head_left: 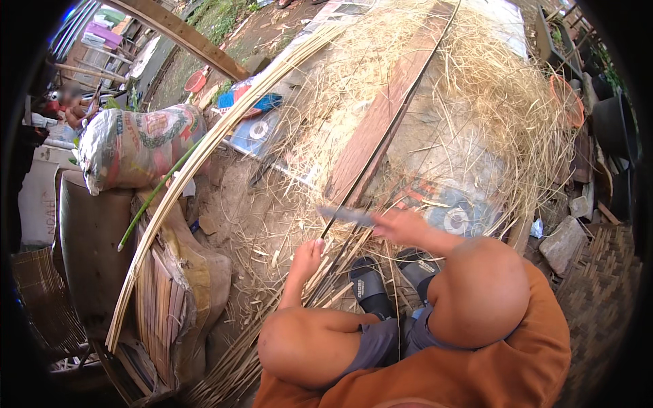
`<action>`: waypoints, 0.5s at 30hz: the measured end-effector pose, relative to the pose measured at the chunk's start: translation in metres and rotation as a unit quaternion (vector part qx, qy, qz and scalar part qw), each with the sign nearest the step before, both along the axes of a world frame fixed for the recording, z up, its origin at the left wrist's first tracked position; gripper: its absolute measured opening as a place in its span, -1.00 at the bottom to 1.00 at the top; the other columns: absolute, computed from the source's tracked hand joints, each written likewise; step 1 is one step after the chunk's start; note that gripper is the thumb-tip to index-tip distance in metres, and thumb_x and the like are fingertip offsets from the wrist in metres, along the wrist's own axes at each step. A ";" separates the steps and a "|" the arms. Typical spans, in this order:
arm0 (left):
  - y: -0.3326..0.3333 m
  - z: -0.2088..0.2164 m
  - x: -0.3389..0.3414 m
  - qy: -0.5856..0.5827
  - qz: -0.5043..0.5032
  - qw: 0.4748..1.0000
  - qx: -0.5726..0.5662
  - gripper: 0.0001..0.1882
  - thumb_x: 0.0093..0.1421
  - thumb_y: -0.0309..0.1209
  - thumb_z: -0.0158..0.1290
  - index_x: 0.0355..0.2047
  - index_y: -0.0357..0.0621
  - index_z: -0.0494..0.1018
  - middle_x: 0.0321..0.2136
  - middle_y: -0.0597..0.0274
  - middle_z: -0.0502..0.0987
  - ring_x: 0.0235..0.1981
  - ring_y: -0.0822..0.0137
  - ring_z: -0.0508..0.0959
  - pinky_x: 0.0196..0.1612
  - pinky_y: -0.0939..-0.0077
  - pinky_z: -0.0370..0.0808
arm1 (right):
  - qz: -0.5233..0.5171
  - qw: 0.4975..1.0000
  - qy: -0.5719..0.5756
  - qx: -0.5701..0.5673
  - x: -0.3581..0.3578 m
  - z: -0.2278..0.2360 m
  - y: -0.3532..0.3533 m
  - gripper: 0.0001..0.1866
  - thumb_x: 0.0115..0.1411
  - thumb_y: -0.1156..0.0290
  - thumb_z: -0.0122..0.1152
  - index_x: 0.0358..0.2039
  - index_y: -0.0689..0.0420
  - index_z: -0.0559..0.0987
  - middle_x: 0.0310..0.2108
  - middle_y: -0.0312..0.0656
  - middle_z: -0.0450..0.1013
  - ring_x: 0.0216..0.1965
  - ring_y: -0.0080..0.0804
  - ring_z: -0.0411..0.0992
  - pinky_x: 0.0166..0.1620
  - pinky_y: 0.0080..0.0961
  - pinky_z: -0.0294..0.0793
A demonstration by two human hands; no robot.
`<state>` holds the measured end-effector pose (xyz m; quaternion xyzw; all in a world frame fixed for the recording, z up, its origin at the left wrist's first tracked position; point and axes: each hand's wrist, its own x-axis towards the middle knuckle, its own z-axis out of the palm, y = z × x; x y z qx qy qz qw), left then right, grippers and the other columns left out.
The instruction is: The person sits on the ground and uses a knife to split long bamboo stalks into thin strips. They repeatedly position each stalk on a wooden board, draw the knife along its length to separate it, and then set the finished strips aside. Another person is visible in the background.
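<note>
1. Dark brown strip [391, 126], long and thin, probably split bamboo or cane; it runs from near the feet up along the reddish plank [367, 129]; its far end reaches the top edge of the view.
2. Left hand [308, 258] is closed around the near end of the dark strip, fingertips wrapped; right hand [396, 226] is closed on the handle end of a knife [347, 216]; the blade is blurred and lies across the strip just beyond the left fingers; cannot tell whether it touches.
3. Handling, judged: strip looks light, springy lengthwise, likely to whip at the far end; edges could be sharp or splintery; surface probably smooth, a bit slippery; thin enough to crack if bent hard.
4. Best hold: near end, firm pinch, fingers clear of the blade; plank seems a fair support for the length; knife by the handle only.
5. Writing: slippers [371, 285] carry pale block lettering on the straps; sack [139, 146] at left has red and green print, curved and creased; printed sheet [476, 221] under the shavings [476, 88] shows a blue panel with a pale ring; pale board [37, 197] at far left bears faint letters.
</note>
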<state>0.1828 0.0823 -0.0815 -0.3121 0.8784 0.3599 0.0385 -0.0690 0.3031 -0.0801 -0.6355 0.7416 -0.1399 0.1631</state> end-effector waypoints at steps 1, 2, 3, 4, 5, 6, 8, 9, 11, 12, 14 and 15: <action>0.002 -0.001 -0.004 -0.003 0.001 1.000 0.016 -0.54 0.42 -0.18 -0.18 -0.45 -0.29 0.46 -0.55 -0.09 0.51 -0.47 -0.03 0.52 -0.31 0.16 0.43 | -0.048 0.999 0.007 -0.014 -0.031 -0.012 0.007 -0.51 0.30 -0.02 0.07 0.18 -0.12 0.39 -0.21 -0.13 0.55 -0.21 -0.02 0.55 -0.09 -0.08 0.53; 0.002 0.002 0.002 -0.012 0.013 0.999 0.027 -0.53 0.42 -0.16 -0.18 -0.46 -0.29 0.46 -0.56 -0.08 0.51 -0.49 -0.01 0.51 -0.31 0.17 0.42 | -0.087 0.996 0.005 -0.033 -0.054 -0.019 0.006 -0.51 0.30 -0.03 0.07 0.16 -0.12 0.40 -0.23 -0.12 0.54 -0.21 -0.01 0.55 -0.08 -0.08 0.52; 0.002 0.005 0.009 -0.020 0.026 0.999 0.038 -0.52 0.42 -0.15 -0.19 -0.46 -0.30 0.46 -0.56 -0.07 0.51 -0.50 0.00 0.50 -0.32 0.18 0.42 | -0.171 0.984 -0.040 -0.036 -0.091 -0.026 0.003 -0.54 0.30 -0.03 0.08 0.13 -0.11 0.43 -0.25 -0.07 0.54 -0.21 0.01 0.54 -0.10 -0.06 0.51; -0.002 -0.001 0.009 -0.040 0.020 0.998 0.051 -0.48 0.42 -0.10 -0.20 -0.49 -0.30 0.46 -0.58 -0.04 0.52 -0.53 0.01 0.49 -0.34 0.19 0.42 | -0.264 0.960 -0.086 -0.045 -0.127 -0.031 0.009 -0.56 0.29 -0.03 0.08 0.09 -0.11 0.46 -0.27 -0.02 0.55 -0.21 0.04 0.54 -0.11 -0.05 0.51; -0.006 -0.001 0.011 -0.036 0.026 0.997 0.063 -0.47 0.41 -0.09 -0.21 -0.49 -0.29 0.46 -0.59 -0.04 0.51 -0.54 0.02 0.48 -0.34 0.20 0.42 | -0.295 0.954 -0.042 -0.020 -0.174 -0.018 0.008 -0.57 0.29 -0.01 0.09 0.07 -0.09 0.47 -0.27 0.01 0.55 -0.23 0.08 0.53 -0.15 -0.04 0.51; -0.009 0.001 0.016 -0.036 0.025 0.996 0.080 -0.46 0.41 -0.08 -0.21 -0.50 -0.29 0.46 -0.59 -0.04 0.51 -0.55 0.02 0.48 -0.35 0.20 0.42 | -0.331 0.944 0.000 0.010 -0.196 -0.004 0.011 -0.59 0.29 0.01 0.11 0.05 -0.08 0.49 -0.27 0.03 0.55 -0.25 0.11 0.53 -0.18 -0.04 0.51; -0.009 0.002 0.011 -0.078 0.061 0.986 0.131 -0.51 0.38 -0.10 -0.16 -0.47 -0.27 0.48 -0.60 -0.09 0.51 -0.53 -0.03 0.49 -0.34 0.18 0.43 | -0.338 0.939 -0.057 -0.016 -0.181 -0.015 0.006 -0.59 0.29 0.00 0.10 0.04 -0.07 0.49 -0.30 0.05 0.53 -0.31 0.14 0.53 -0.24 -0.03 0.52; -0.006 0.000 0.002 -0.052 0.062 0.995 0.065 -0.55 0.37 -0.13 -0.14 -0.44 -0.26 0.49 -0.59 -0.10 0.51 -0.53 -0.05 0.50 -0.34 0.16 0.43 | -0.339 0.937 -0.081 -0.030 -0.171 -0.022 0.001 -0.59 0.30 0.00 0.09 0.04 -0.06 0.48 -0.32 0.05 0.53 -0.33 0.15 0.53 -0.26 -0.02 0.52; 0.003 -0.003 -0.007 -0.003 0.074 0.995 -0.070 -0.63 0.35 -0.18 -0.08 -0.39 -0.25 0.50 -0.57 -0.12 0.52 -0.52 -0.10 0.50 -0.33 0.13 0.43 | -0.226 0.967 -0.087 -0.075 -0.115 -0.030 -0.015 -0.58 0.31 0.01 0.08 0.05 -0.05 0.47 -0.35 0.06 0.51 -0.33 0.14 0.53 -0.23 -0.02 0.53; 0.003 -0.003 -0.008 0.058 0.052 0.993 -0.084 -0.73 0.32 -0.26 -0.02 -0.32 -0.24 0.50 -0.55 -0.13 0.53 -0.51 -0.15 0.50 -0.35 0.12 0.44 | -0.169 0.983 -0.063 -0.041 -0.090 -0.016 -0.023 -0.59 0.32 0.01 0.06 0.06 -0.04 0.46 -0.34 0.07 0.51 -0.28 0.13 0.53 -0.17 -0.01 0.51; 0.006 -0.002 0.012 0.070 0.055 0.994 -0.072 -0.76 0.31 -0.29 -0.02 -0.30 -0.24 0.49 -0.54 -0.13 0.52 -0.52 -0.14 0.50 -0.37 0.13 0.43 | -0.146 0.988 -0.052 0.020 -0.084 -0.004 -0.017 -0.58 0.34 0.02 0.00 0.09 -0.04 0.45 -0.31 0.09 0.52 -0.21 0.12 0.52 -0.08 -0.01 0.49; 0.007 -0.001 0.023 0.078 0.054 0.993 -0.064 -0.77 0.31 -0.30 -0.01 -0.29 -0.24 0.48 -0.54 -0.13 0.52 -0.52 -0.14 0.50 -0.38 0.13 0.43 | -0.172 0.983 -0.060 0.039 -0.113 -0.009 -0.016 -0.58 0.36 0.02 -0.04 0.10 -0.03 0.44 -0.28 0.11 0.53 -0.19 0.12 0.52 -0.06 0.00 0.49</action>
